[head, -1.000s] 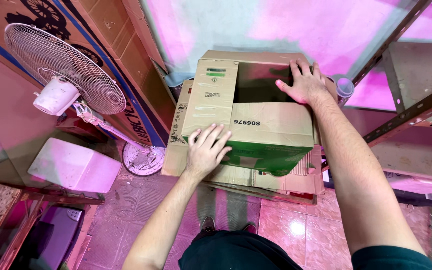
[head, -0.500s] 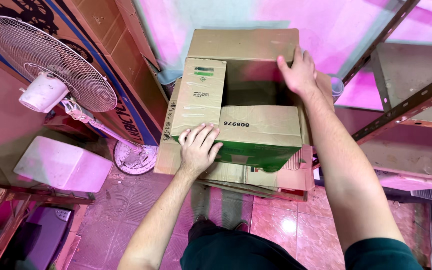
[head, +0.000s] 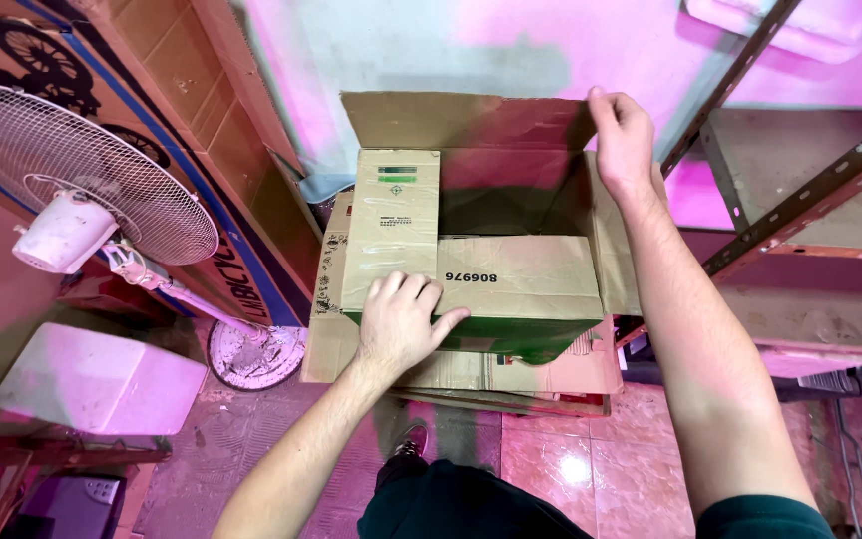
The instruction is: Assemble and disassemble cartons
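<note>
Corrugated brown cardboard makes up the open box, which is set on a stack of flattened cartons above the pink tiled floor, between a leaning cardboard sheet on one side and a metal shelving rack on the other. The left hand is laid flat on the near flap, palm down, with the fingers spread and resting on the board rather than clamped on it. The right hand is placed at the far right corner, where its fingers are closed lightly over the upper edge of the raised far flap; how firmly that edge is pinched cannot be told. The box is judged light and probably empty or nearly so, since a dark hollow is seen inside, though the contents are hidden. The board is stiff along its flutes but weak at the creased flap hinges, so a flap would bend if the load were carried by it. A dry, matte surface offers good friction. A safer hold would be taken at 2 opposite lower edges or under the base. A white pedestal fan stands near on the left, well clear of both hands.
</note>
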